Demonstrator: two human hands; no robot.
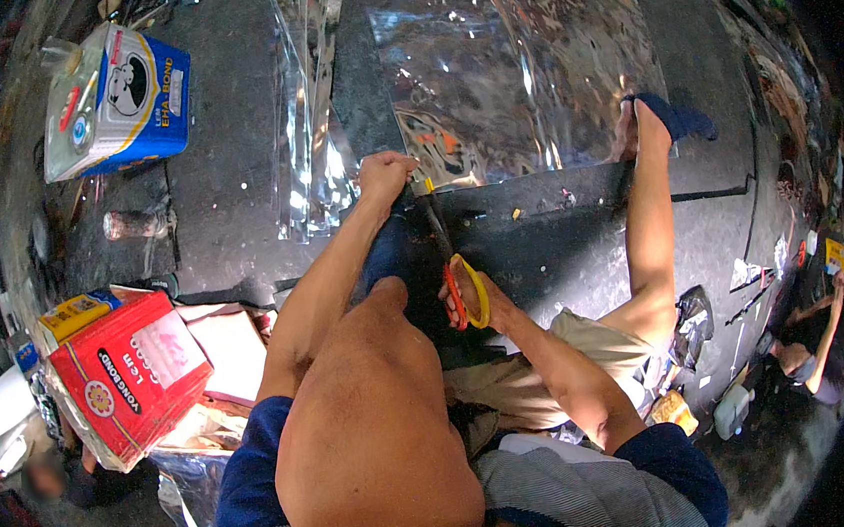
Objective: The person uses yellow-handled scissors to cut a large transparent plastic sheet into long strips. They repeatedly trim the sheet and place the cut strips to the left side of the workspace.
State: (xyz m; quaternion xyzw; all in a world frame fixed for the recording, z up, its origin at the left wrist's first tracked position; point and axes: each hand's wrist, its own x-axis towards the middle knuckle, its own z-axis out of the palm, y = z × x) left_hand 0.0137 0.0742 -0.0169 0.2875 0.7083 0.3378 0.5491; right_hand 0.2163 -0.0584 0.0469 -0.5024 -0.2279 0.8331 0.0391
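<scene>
My right hand grips a pair of scissors by its red and yellow handles. The dark blades point away from me, toward my left hand. That hand is closed, its fingertips beside a small yellow and silvery piece at the blade end; what lies between the fingers is hidden. Just beyond the hands, a large mirror-like silver sheet lies flat on the dark floor, its near left corner close to my left fingertips. Left of it lie several long, narrow silver strips, partly overlapping.
My dark-socked foot rests at the sheet's right edge, and my bent knee rises between my arms. A blue and white tin stands far left; a red box-shaped can is nearer. Another person sits at the right rim.
</scene>
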